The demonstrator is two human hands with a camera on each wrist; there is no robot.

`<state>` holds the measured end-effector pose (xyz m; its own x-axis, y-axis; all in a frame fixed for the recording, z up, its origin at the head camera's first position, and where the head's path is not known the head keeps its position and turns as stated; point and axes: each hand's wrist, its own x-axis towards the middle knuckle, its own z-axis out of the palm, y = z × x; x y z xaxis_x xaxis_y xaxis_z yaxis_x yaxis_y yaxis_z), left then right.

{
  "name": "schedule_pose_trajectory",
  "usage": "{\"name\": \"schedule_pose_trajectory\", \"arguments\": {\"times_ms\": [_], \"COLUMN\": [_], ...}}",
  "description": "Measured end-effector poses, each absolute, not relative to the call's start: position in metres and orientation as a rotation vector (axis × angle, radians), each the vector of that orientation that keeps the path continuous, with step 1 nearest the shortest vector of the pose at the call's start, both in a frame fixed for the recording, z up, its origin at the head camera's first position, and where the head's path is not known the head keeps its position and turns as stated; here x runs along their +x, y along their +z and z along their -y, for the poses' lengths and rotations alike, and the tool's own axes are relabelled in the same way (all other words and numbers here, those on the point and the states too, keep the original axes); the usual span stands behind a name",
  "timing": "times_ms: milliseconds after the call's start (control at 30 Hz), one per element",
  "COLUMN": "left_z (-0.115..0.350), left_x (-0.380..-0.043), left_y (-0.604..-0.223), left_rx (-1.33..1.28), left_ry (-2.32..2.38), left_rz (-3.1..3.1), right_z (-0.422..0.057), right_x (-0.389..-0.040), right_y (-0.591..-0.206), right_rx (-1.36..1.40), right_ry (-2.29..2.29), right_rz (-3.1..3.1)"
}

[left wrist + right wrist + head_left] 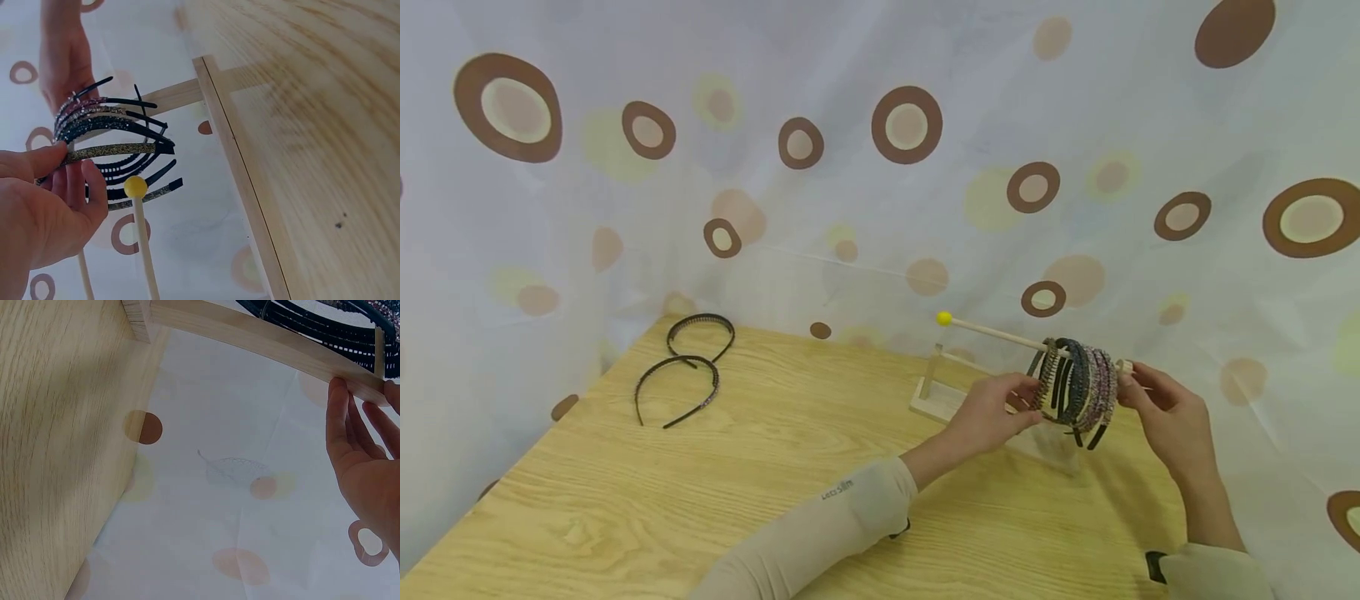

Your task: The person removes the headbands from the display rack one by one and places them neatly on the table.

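Note:
A wooden stand (940, 400) carries a bundle of headbands (1097, 387) on its upper rod (996, 332), which ends in a yellow ball (943, 318). My left hand (988, 412) pinches the nearest band, a glittery gold-and-black headband (112, 150), between thumb and fingers. Behind it hang several others, dark and pinkish glittered ones. At the rod's other end, my right hand (1176, 425) grips the top of the stand's upright post (262, 337) with thumb and fingertips. Part of the stand's base is hidden behind my left hand.
Two dark headbands lie at the table's far left: a toothed headband (731, 333) at the back and a thin headband (716, 392) in front. A patterned curtain (850, 208) hangs right behind the wooden table (625, 500).

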<state>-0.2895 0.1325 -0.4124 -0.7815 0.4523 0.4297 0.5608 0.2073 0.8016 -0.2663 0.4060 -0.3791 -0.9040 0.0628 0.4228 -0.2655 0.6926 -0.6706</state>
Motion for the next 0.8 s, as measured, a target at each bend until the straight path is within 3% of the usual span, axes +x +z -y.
{"name": "schedule_pose_trajectory", "arguments": {"times_ms": [800], "left_z": [-0.076], "left_x": [-0.313], "left_y": [-0.361], "left_rx": [-0.836], "left_ry": [-1.748], "left_rz": [2.155], "right_z": [-0.406], "right_x": [-0.267], "right_y": [-0.38], "right_rx": [0.131], "right_ry": [1.035], "right_rz": [2.514]}}
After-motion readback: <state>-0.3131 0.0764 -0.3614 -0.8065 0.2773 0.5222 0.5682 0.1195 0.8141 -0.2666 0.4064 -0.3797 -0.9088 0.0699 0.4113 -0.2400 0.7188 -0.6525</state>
